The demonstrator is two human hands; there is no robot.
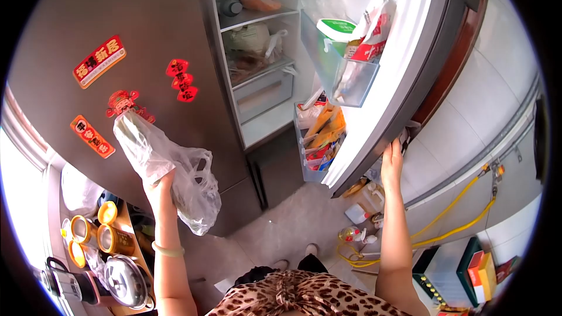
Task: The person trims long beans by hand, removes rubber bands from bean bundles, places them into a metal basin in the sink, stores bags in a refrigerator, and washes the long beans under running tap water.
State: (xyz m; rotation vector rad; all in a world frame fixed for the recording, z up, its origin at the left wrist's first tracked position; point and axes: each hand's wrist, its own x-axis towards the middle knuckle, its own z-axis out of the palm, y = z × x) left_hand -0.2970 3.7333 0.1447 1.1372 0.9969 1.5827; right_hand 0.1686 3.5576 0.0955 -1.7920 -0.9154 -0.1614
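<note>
My left hand point(159, 186) is closed around a clear plastic bag point(143, 146), held up in front of the shut fridge door. Something pale green shows through its upper end, though the plastic blurs what it is. The bag's loose handles hang down to the right. My right hand point(393, 164) lies with fingers stretched out against the outer edge of the open fridge door point(374, 143). Between my hands the fridge compartment point(266, 105) stands open, with bagged food on its shelves and a drawer at the bottom.
The door's upper bin point(356, 85) holds a green-lidded tub point(336, 29) and a red-white packet; its lower bin point(313, 164) holds colourful packets. At lower left are several jars and a lidded pot point(124, 281). Bottles and a yellow hose point(451, 237) lie at right.
</note>
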